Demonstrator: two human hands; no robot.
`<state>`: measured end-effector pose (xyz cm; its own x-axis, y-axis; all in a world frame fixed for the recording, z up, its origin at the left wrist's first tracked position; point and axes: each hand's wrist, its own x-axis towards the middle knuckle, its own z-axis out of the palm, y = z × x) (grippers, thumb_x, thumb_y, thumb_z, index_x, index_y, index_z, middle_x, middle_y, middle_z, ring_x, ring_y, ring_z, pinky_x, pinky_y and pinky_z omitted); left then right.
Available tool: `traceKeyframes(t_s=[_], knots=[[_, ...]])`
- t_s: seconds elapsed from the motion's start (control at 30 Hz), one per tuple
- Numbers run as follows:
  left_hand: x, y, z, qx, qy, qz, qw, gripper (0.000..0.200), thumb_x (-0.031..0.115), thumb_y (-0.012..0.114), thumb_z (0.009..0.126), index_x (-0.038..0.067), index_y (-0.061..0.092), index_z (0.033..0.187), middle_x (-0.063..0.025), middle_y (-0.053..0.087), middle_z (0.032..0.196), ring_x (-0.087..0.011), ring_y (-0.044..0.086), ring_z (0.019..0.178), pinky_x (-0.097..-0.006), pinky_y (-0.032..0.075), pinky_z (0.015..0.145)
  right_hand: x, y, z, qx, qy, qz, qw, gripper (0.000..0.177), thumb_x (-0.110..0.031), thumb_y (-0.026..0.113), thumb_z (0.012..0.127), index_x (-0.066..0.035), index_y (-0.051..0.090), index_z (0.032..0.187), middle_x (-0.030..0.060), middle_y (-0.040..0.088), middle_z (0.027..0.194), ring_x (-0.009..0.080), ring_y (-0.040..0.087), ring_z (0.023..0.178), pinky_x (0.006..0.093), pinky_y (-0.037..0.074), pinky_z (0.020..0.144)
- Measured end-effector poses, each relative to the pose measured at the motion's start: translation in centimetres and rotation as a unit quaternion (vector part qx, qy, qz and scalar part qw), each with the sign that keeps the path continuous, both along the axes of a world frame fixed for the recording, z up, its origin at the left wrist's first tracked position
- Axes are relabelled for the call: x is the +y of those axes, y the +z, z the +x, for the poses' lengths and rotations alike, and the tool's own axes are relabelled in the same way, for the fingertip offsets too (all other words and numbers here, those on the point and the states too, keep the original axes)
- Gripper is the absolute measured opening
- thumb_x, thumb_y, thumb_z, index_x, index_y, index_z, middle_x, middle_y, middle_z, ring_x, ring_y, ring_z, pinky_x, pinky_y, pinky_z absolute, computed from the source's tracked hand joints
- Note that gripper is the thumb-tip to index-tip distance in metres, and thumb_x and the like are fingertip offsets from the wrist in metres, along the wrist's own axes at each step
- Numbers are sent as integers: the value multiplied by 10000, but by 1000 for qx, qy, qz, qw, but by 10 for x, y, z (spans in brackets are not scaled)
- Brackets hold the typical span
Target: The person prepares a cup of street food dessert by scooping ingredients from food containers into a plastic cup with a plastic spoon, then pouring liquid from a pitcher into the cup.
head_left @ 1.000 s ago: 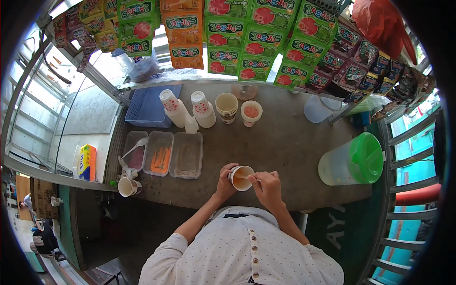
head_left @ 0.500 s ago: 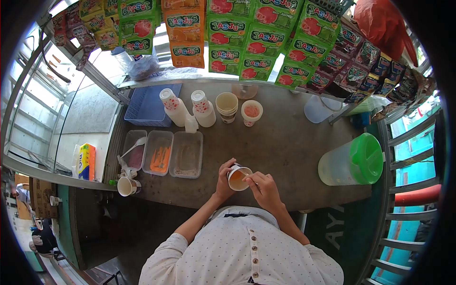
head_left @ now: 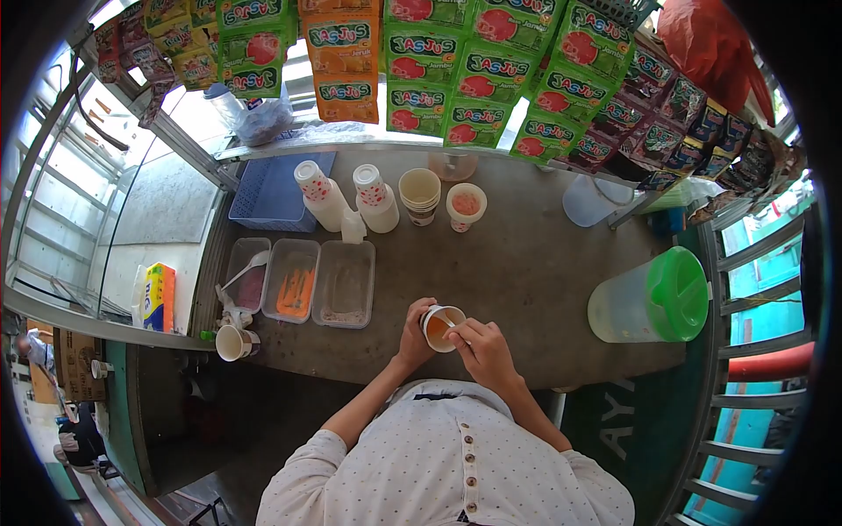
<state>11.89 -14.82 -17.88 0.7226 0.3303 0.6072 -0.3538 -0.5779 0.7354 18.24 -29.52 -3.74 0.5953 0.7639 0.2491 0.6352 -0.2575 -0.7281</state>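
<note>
In the head view, my left hand (head_left: 416, 336) is wrapped round the side of a paper cup (head_left: 429, 341) at the table's near edge. Orange liquid shows inside the cup, which tilts toward me. My right hand (head_left: 485, 349) pinches a light-coloured spoon (head_left: 450, 325) whose lower end dips into the cup; its bowl is hidden. Beyond my left hand stand an open tub with orange powder (head_left: 296, 289) and a nearly bare clear tub (head_left: 346, 272).
Stacks of white cups (head_left: 377, 210), nested paper cups (head_left: 419, 193) and a cup with pink contents (head_left: 466, 206) stand farther back. A green-lidded pitcher (head_left: 649, 298) lies right. Another paper cup (head_left: 235, 343) is at the left edge. Drink sachets (head_left: 421, 74) hang overhead.
My right hand has shifted slightly left with the spoon, which has turned inside the cup. The cup has tipped a little, and more orange liquid shows.
</note>
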Motion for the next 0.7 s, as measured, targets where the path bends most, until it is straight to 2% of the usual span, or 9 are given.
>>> traceKeyframes(t_s=[0.03, 0.4, 0.63, 0.7], knots=[[0, 0, -1, 34, -5, -5, 999, 823, 112, 842, 640, 111, 259, 1221, -205, 451, 1229, -312, 521, 1100, -381, 470, 893, 0, 0, 0, 0, 0, 0, 1000, 173, -200, 538, 914, -57, 612, 852, 76, 623, 814, 231, 574, 681, 347, 372, 633], [0, 3, 0, 26, -19, -28, 999, 773, 87, 825, 659, 97, 298, 1224, -212, 468, 1246, -320, 521, 1125, -378, 474, 915, -1, 4, 5, 25, 0, 1, 1000, 230, -224, 519, 923, -53, 592, 787, 79, 608, 740, 245, 562, 676, 359, 371, 642], [0, 3, 0, 4, -24, -45, 999, 766, 122, 827, 671, 105, 305, 1231, -206, 471, 1247, -322, 522, 1129, -387, 457, 936, 1, 3, 5, 31, 4, 6, 999, 233, -227, 518, 925, -53, 595, 791, 82, 615, 748, 243, 566, 680, 356, 368, 647], [1, 2, 0, 5, -28, -40, 999, 764, 124, 828, 671, 107, 308, 1231, -205, 474, 1247, -321, 521, 1132, -390, 455, 938, 0, 2, 5, 70, 14, -6, 997, 234, -225, 526, 923, -49, 629, 808, 77, 645, 806, 234, 578, 705, 343, 366, 662]])
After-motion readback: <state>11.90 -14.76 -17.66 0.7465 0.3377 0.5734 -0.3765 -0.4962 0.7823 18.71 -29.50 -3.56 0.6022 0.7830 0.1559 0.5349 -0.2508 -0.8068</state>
